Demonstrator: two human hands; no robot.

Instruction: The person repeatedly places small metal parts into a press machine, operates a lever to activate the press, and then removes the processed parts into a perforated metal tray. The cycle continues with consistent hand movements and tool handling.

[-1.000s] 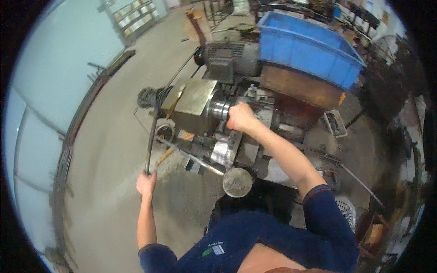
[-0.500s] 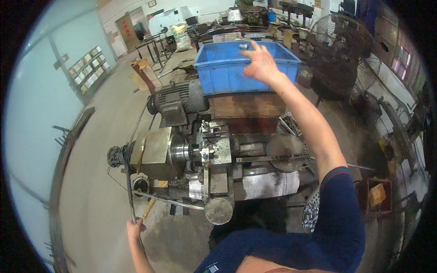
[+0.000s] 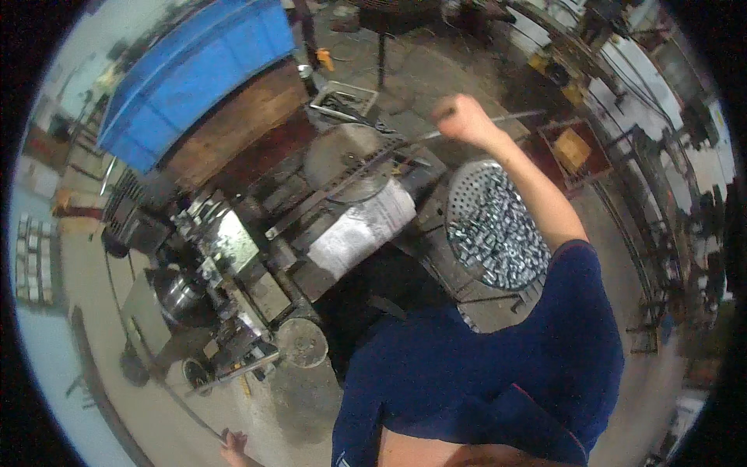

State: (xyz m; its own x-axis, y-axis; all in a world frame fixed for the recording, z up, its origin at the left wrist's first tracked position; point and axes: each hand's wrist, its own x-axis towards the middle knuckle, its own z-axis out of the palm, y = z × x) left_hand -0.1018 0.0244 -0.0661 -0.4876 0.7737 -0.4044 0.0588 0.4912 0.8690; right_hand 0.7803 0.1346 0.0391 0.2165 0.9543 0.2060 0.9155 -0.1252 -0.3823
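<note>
My left hand (image 3: 233, 446) is at the lower left, its fingers closed round the end of a long thin lever rod (image 3: 180, 398) that runs up to the lathe-like machine. On the machine I see a round metal chuck (image 3: 184, 296) and a flat handwheel disc (image 3: 302, 342). My right hand (image 3: 467, 121) is raised at the upper right with its fingers curled. It overlaps a silver rod (image 3: 521, 116) extending from a perforated bar; whether it touches this rod is unclear. Any contents of that hand are hidden. Below it, a perforated metal basin (image 3: 464, 187) holds several small shiny metal parts (image 3: 502, 233).
A large blue bin (image 3: 198, 66) stands on a wooden box (image 3: 241, 117) behind the machine. White paper (image 3: 364, 226) lies on the machine bed. A small tray of tools (image 3: 342, 101) sits behind it. To the right is a reddish box (image 3: 545, 152) with a yellowish block (image 3: 570, 149) inside.
The view has swung to the right and tilted. My right hand has left the blue bin for the right side, its extended fingers now curled. My left hand still grips the lever rod.
</note>
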